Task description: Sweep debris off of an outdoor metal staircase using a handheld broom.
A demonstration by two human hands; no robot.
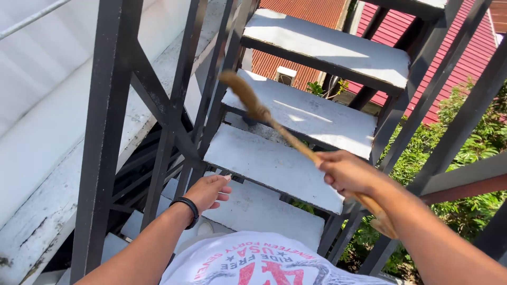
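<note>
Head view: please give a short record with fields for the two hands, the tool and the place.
place: outdoor metal staircase with pale steps
right hand: closed around a straw broom, bristle end raised over the steps
left hand: open, empty, beside the railing; black wristband
background: red roofs, green bushes

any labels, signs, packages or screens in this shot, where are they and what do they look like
No packages, signs or screens in view.
Printed shirt: bottom centre, on the person wearing the camera; white cloth with curved red and black lettering and a red and grey graphic, seen upside down.
Nearby, no print: right hand grips a brown straw broom over the grey stair treads; left hand, black wristband, hovers beside the dark railing.
</note>
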